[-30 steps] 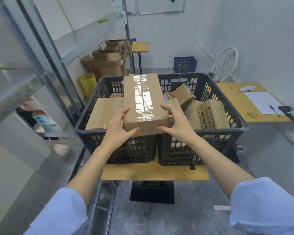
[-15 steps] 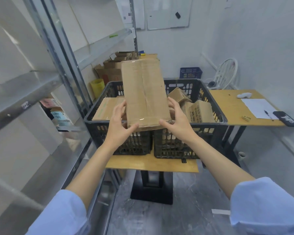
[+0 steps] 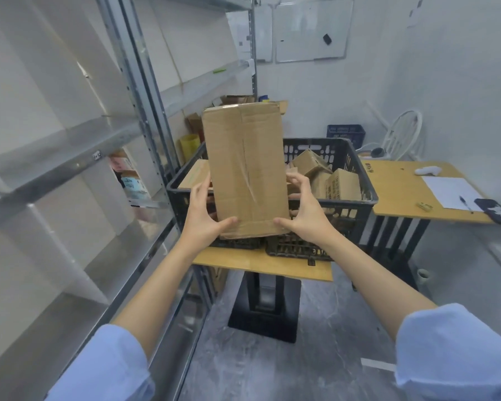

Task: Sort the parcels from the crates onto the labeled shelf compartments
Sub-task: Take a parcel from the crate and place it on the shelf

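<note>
The box [image 3: 245,169] is now tipped upright, clear above the crates' [image 3: 359,198] near edge. The left hand [image 3: 203,218] and right hand [image 3: 307,215] grip its lower end, so shelving likely follows.

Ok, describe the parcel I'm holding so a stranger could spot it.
Find the black crates on the wooden table. In front of them the left hand and right hand hold a tall brown carton upright. Unlike the cartons inside, it is held clear, taped down its face.
</note>
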`<state>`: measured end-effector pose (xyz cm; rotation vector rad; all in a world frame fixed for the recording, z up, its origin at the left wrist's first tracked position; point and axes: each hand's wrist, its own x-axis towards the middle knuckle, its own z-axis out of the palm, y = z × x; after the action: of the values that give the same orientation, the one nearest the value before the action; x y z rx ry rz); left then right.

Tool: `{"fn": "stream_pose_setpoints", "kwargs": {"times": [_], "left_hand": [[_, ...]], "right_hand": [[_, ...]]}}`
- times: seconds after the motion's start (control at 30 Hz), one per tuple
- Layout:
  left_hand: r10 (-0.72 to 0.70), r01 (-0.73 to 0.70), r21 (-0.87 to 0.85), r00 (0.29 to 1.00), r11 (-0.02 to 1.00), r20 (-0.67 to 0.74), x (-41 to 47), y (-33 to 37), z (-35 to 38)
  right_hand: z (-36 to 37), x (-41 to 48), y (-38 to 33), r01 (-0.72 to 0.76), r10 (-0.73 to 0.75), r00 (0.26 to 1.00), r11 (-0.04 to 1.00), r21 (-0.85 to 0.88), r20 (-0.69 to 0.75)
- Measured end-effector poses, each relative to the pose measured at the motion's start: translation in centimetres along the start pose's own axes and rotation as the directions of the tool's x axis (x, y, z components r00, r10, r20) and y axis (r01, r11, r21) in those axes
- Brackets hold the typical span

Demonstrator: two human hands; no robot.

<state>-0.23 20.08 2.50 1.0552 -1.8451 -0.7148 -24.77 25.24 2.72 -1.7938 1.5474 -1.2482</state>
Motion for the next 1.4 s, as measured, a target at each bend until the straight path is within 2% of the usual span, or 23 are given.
{"fn": "stream_pose_setpoints", "kwargs": {"times": [0.13, 0.3, 0.5, 0.67, 0.83, 0.97, 1.1, 1.23, 1.4], "left_hand": [[-0.004, 0.003, -0.061, 1.000, 0.998, -0.019, -1.0, 1.0, -1.2], [-0.041, 0.034, -0.150, 0.998, 0.988, -0.046, -2.5, 1.0, -2.5], [-0.067, 0.061, -0.104, 0.996, 0.993, -0.057, -3.6, 0.3, -4.6], [-0.051, 0.048, -0.115, 0.998, 0.992, -0.030, -4.5, 0.4, -5.8], [-0.107, 0.095, -0.205, 0.993, 0.974, -0.050, -4.8, 0.4, -6.6], [-0.093, 0.083, -0.145, 0.994, 0.986, -0.065, -4.8, 0.3, -7.0], [-0.101, 0.096, -0.187, 0.995, 0.978, -0.019, -4.9, 0.8, -6.9], [-0.095, 0.089, -0.237, 0.995, 0.968, -0.014, -5.3, 1.2, -7.1], [-0.113, 0.110, -0.182, 0.994, 0.977, -0.004, -5.4, 1.5, -7.3]], "right_hand": [[0.3, -0.3, -1.1, 0.005, -0.005, 1.000, 1.000, -0.024, -0.001], [1.4, -0.3, -2.4, 0.013, -0.013, 1.000, 0.999, 0.041, 0.007], [3.3, -1.0, -3.3, -0.002, 0.002, 1.000, 1.000, 0.025, 0.023], [4.2, -1.5, -4.1, 0.006, -0.005, 1.000, 0.997, -0.074, 0.015], [4.5, -2.0, -5.4, -0.030, 0.029, 1.000, 0.999, 0.037, 0.008], [4.6, -2.1, -6.2, -0.044, 0.043, 0.999, 0.997, 0.057, 0.009], [4.8, -2.6, -6.4, -0.033, 0.032, 0.999, 0.998, 0.050, 0.007], [4.7, -2.9, -6.7, -0.082, 0.079, 0.996, 0.989, 0.126, 0.028], [4.4, -3.3, -7.5, -0.138, 0.131, 0.990, 0.983, 0.125, 0.061]]}}
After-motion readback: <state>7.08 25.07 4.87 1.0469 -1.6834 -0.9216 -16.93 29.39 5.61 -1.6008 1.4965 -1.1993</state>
